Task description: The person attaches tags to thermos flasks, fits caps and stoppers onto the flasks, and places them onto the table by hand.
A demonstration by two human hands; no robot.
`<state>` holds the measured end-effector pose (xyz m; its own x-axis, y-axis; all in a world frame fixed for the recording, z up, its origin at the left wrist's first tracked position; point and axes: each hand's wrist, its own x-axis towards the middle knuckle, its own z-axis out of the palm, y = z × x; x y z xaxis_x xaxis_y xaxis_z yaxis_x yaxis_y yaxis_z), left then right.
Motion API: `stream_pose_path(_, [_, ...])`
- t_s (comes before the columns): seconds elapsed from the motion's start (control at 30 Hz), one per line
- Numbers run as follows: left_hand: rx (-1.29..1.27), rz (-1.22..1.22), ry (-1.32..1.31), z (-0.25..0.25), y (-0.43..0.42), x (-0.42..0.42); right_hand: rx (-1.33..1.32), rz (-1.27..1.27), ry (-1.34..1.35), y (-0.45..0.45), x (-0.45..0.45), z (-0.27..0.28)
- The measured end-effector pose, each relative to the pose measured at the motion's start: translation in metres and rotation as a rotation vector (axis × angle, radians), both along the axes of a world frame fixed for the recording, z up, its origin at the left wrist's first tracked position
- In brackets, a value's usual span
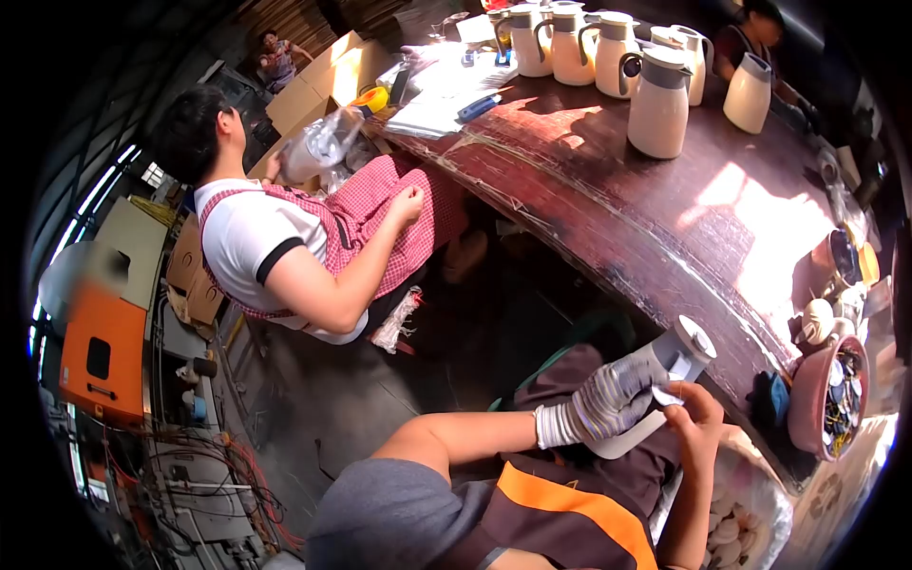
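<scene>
1. The left hand [617, 391], in a striped knit glove, holds a grey-and-white jug [671, 349], its fingers wrapped around the side.
2. The jug lies tilted above the person's lap, by the near edge of the counter [608, 204], its white lid [698, 337] facing up and away. Whether it touches the edge, I cannot tell.
3. The right hand [698, 418] is bare; its thumb and fingers pinch a small white piece [667, 395] close against the jug, just beside the glove. Whether the piece touches the jug is unclear.
4. On the far part of the counter, several pale jugs with grey collars stand upright in a cluster; the nearest [657, 109] has a lid on, while another jug [748, 97], set apart to the right, shows an open top.
5. A pink basket [807, 404] of small mixed parts sits at the counter's right end; below it, a white bag [777, 513] holds round pale pieces [727, 546].
6. To the left, a co-worker [256, 223] in a checked apron has one hand at a plastic-wrapped item [311, 152], near a yellow tape roll [374, 99].
</scene>
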<state>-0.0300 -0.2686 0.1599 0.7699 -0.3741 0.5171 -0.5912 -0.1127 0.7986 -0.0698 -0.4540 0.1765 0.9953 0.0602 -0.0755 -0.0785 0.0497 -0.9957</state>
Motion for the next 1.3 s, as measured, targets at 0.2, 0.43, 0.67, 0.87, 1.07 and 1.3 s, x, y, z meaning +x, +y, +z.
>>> stream_pose_path(0.2, [-0.151,-0.213,0.772,-0.027,-0.023,-0.005,-0.598,-0.169,-0.389,0.017,0.005,0.006])
stream_pose_path(0.43, [-0.249,-0.089,0.809,-0.001,0.004,0.001,-0.559,-0.502,-0.277,-0.019,0.004,-0.016])
stream_pose_path(0.67, [-0.139,-0.021,0.717,0.0,0.026,0.033,-0.612,-0.088,-0.327,0.021,-0.024,-0.024])
stream_pose_path(0.87, [0.121,0.005,0.788,0.025,0.025,0.032,-0.242,-0.096,-0.131,0.013,-0.021,-0.037])
stream_pose_path(1.07, [0.192,-0.025,0.786,0.014,0.027,0.042,-0.33,-0.087,-0.184,0.026,-0.025,-0.036])
stream_pose_path(1.3, [-0.184,-0.081,0.81,0.055,0.047,0.034,0.109,-0.055,0.019,0.004,-0.04,-0.019])
